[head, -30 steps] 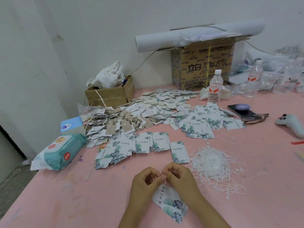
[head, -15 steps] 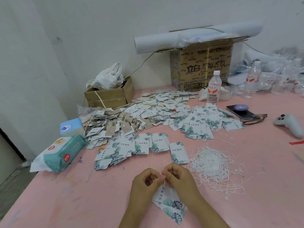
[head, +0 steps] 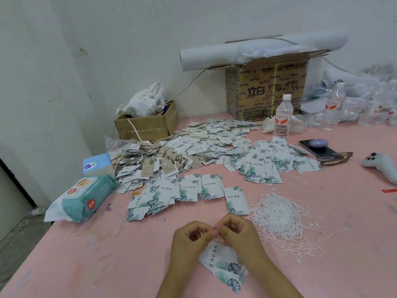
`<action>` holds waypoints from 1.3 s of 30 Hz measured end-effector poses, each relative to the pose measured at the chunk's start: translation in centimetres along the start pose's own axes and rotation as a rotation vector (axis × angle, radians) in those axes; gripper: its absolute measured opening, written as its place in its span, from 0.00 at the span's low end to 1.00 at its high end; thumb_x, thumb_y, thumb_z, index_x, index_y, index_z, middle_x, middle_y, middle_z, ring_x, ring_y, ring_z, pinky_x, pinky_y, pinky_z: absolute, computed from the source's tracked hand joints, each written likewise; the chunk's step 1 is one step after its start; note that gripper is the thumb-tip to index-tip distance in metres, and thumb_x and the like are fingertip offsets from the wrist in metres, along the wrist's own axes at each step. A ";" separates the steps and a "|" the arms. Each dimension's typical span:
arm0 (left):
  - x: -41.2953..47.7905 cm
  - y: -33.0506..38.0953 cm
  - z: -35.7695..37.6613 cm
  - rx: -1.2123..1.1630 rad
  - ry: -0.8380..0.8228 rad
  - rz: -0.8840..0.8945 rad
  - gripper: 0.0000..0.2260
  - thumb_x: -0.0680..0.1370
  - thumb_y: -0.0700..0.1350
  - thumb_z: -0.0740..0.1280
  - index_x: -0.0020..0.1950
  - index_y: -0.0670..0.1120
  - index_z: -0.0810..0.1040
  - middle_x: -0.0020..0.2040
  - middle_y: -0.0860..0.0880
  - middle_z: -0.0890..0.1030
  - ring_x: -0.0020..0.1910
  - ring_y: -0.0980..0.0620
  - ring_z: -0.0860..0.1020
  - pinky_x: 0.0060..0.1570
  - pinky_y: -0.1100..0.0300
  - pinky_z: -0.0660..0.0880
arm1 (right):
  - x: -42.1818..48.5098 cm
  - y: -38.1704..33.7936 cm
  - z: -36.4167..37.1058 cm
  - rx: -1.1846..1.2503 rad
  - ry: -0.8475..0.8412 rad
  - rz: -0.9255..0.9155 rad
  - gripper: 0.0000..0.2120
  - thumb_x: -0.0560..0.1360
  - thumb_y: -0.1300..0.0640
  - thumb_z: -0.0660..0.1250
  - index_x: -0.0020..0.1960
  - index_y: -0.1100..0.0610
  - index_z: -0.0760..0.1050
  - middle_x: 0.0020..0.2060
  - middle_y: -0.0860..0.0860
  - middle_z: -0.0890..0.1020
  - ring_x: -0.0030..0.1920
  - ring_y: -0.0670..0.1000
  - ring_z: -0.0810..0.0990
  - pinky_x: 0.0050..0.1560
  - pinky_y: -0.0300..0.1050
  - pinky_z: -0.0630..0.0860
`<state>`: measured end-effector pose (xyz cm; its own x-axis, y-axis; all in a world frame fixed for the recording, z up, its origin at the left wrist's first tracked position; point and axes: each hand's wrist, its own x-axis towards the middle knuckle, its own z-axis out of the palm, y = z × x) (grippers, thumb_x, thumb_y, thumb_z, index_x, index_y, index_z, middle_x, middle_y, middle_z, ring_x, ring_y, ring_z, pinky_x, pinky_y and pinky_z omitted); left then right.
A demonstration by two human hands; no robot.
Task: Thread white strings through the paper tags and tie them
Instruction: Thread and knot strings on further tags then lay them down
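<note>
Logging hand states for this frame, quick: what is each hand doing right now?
Left hand: closed, pinching the white string above the paper tags.
Right hand: closed, pinching the same string.

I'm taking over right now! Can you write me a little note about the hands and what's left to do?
Left hand and right hand: both pinch one white string over the leaf tags lying under them; I cannot see if the knot is tied.
Spare strings lie right of the hands.
Done: strung tags heaped far left.
Left: tag rows ahead look unstrung.
</note>
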<state>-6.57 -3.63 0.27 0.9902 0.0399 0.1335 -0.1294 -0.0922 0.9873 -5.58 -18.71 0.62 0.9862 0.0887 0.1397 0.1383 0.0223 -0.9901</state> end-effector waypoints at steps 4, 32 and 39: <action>0.0 0.0 -0.1 -0.032 0.029 -0.005 0.04 0.70 0.46 0.76 0.37 0.47 0.84 0.29 0.53 0.78 0.29 0.56 0.69 0.30 0.66 0.67 | -0.2 0.0 0.2 -0.108 -0.027 -0.082 0.06 0.70 0.48 0.72 0.47 0.43 0.81 0.42 0.44 0.83 0.42 0.42 0.79 0.43 0.35 0.74; 0.3 1.0 -1.0 -0.908 0.166 -0.211 0.16 0.73 0.50 0.64 0.54 0.41 0.77 0.52 0.41 0.81 0.45 0.44 0.79 0.46 0.47 0.77 | -0.9 -0.2 0.9 -0.351 -0.314 0.004 0.02 0.71 0.57 0.73 0.42 0.51 0.81 0.34 0.47 0.81 0.33 0.42 0.73 0.37 0.34 0.69; 0.9 0.5 -1.7 -0.935 0.425 -0.235 0.05 0.81 0.42 0.61 0.47 0.45 0.76 0.40 0.49 0.77 0.39 0.55 0.74 0.42 0.61 0.69 | -0.3 -0.2 0.1 -0.102 0.031 0.022 0.04 0.73 0.63 0.71 0.40 0.57 0.80 0.32 0.49 0.80 0.34 0.47 0.75 0.37 0.39 0.70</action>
<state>-5.81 -1.99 1.07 0.9194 0.3197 -0.2293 -0.1043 0.7602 0.6413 -5.92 -18.68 0.82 0.9913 0.0574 0.1188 0.1232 -0.0811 -0.9891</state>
